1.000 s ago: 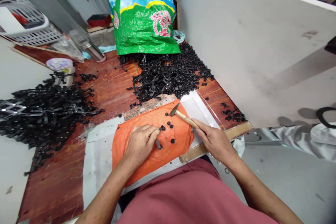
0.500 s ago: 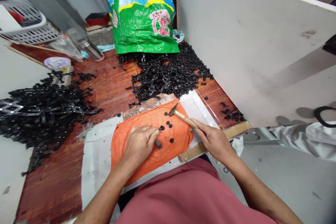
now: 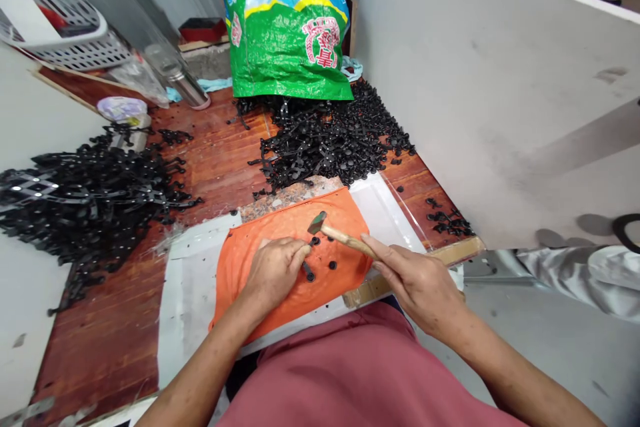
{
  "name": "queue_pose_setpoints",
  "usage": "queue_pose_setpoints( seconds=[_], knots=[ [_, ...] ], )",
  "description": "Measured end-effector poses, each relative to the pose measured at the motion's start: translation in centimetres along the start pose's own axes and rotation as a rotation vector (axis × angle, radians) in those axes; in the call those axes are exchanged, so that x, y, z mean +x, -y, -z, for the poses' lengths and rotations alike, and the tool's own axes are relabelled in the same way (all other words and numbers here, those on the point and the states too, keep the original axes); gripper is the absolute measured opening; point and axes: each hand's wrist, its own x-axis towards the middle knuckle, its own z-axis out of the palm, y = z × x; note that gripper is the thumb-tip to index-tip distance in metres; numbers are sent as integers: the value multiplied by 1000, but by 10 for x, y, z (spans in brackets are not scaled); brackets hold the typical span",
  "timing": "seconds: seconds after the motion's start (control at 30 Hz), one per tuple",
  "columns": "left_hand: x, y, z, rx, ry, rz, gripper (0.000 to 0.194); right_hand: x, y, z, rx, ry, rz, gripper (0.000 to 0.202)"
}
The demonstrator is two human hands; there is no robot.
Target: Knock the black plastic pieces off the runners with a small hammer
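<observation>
My right hand (image 3: 417, 280) grips the wooden handle of a small hammer (image 3: 345, 238), whose metal head is just above the black parts on an orange cloth (image 3: 240, 247). With thumb and fingers pinched, my left hand (image 3: 277, 270) holds a small black linkage piece (image 3: 307, 270) against the cloth. Its far end shows past my fingertips, and the rest is hidden by my hand. Close to the hammer head lies a round black cap (image 3: 315, 241). Another black cap (image 3: 333, 265) rests on the cloth to the right.
A pile of black linkages (image 3: 100, 207) lies at the left. Loose black parts (image 3: 330, 147) are heaped behind the cloth, below a green bag (image 3: 290, 53). A steel flask (image 3: 185, 87) and a plastic basket (image 3: 75, 47) stand back left. A grey panel (image 3: 480, 93) borders the right.
The hammer head has come down and left, nearer my left fingertips. My left hand keeps its pinch on the black piece. The whole view has shifted slightly.
</observation>
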Motion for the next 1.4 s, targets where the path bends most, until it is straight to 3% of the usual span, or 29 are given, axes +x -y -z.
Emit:
queue_pose_setpoints(
  seconds=[0.1,0.23,0.37,0.5,0.6,0.7,0.8,0.9,0.97,1.03,1.13,1.17,1.23,1.3,1.4],
  knots=[
    [1,-1,0,15,1,1,42,0,1,-1,-88,65,-12,46],
    [-1,-1,-2,30,-5,-7,44,-1,1,-1,-24,-3,-25,47],
    [-2,0,-5,29,-29,-8,38,-1,4,-7,-94,92,-36,48],
    [-2,2,-6,5,-41,-5,39,-1,4,-14,-65,106,-51,48],
    [-1,1,-3,8,-37,2,39,4,4,-15,31,139,-74,47],
    [-3,-7,0,6,-50,-59,36,19,9,-12,353,63,-106,44],
    [-9,-21,2,-19,-122,-198,24,40,20,-12,745,27,-128,32],
    [-16,-33,5,-58,-201,-278,17,55,30,-20,1027,128,-155,17],
    [-20,-34,9,-75,-270,-292,19,59,34,-26,1142,179,-193,18],
    [-25,-29,14,-102,-395,-246,25,58,36,-30,1190,159,-242,22],
    [-33,-18,19,-274,-596,0,34,52,38,-28,1199,58,-302,27],
    [-36,-16,20,-385,-592,89,34,51,39,-27,1190,30,-317,27],
    [-39,-16,18,-610,-464,194,38,49,40,-27,1156,-13,-333,28],
    [-40,-23,14,-736,-311,201,45,48,44,-30,1118,-54,-332,28],
    [-35,-39,6,-814,-234,175,45,47,53,-38,1096,-91,-323,23]
  ],
)
